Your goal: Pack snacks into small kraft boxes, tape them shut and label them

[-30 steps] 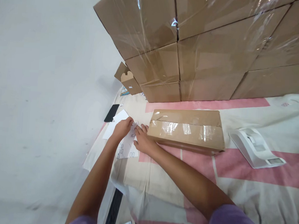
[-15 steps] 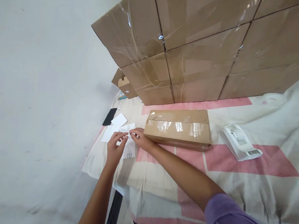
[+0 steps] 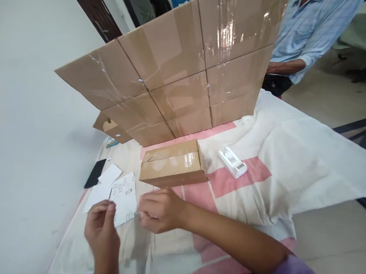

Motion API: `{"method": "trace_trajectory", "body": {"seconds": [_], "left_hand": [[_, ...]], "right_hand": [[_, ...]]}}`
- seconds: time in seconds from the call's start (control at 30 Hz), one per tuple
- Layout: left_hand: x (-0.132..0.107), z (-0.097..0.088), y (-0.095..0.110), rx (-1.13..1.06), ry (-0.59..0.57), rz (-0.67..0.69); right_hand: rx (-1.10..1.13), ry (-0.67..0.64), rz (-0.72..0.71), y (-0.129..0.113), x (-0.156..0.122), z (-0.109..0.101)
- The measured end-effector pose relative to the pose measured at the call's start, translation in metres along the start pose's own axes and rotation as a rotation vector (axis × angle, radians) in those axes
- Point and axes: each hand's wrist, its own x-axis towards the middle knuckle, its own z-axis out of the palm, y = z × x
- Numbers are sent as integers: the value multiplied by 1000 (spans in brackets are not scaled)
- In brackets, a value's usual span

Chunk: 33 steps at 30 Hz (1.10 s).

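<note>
My left hand point(image 3: 101, 227) is raised over the near edge of the cloth, thumb and fingers pinched together. My right hand point(image 3: 160, 210) is beside it with its fingers curled shut, fingertips pointing at the left hand. Whatever small thing they pinch is too small to name. Just beyond the hands lies a white sheet of small stickers point(image 3: 125, 197). A taped brown cardboard box point(image 3: 171, 167) lies behind the right hand, apart from it.
A wall of wrapped cardboard boxes point(image 3: 174, 70) stands at the back. A white handheld device point(image 3: 232, 161) lies right of the taped box. A black phone point(image 3: 94, 179) and white cards point(image 3: 109, 176) lie left. A person in a blue shirt point(image 3: 307, 29) stands behind the table.
Both hands have pulled back off the sticker sheet toward me, lifted and pinched together. The view has tilted up, bringing the person and floor into sight.
</note>
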Motion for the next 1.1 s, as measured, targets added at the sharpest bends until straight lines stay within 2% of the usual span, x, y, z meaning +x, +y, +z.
{"method": "trace_trajectory", "body": {"seconds": [0.07, 0.13, 0.2, 0.23, 0.3, 0.37, 0.43, 0.53, 0.6, 0.77, 0.97, 1.1], "left_hand": [[7, 37, 17, 4, -161, 50], [28, 80, 28, -4, -339, 69], [59, 121, 31, 43, -486, 68], [77, 140, 29, 35, -593, 44], [110, 168, 21, -39, -729, -52], [134, 184, 11, -107, -822, -160], [149, 190, 4, -144, -885, -215], [154, 190, 0, -171, -949, -205], [154, 190, 0, -186, -965, -194], [159, 190, -4, -201, -965, -175], [162, 190, -6, -335, -996, -193], [159, 190, -3, -385, -1017, -218]], "right_hand": [[130, 240, 61, 4, -18, -48], [230, 518, 282, 15, -32, -90], [291, 674, 468, 28, -40, -119], [305, 677, 526, 34, -43, -128], [287, 596, 581, 41, -48, -136], [208, 458, 629, 42, -52, -135], [88, 289, 660, 42, -55, -131], [-90, 12, 644, 43, -60, -127], [-153, -86, 614, 45, -62, -127], [-175, -161, 571, 46, -62, -133], [-217, -242, 647, 47, -66, -141], [-202, -256, 621, 49, -69, -142]]}}
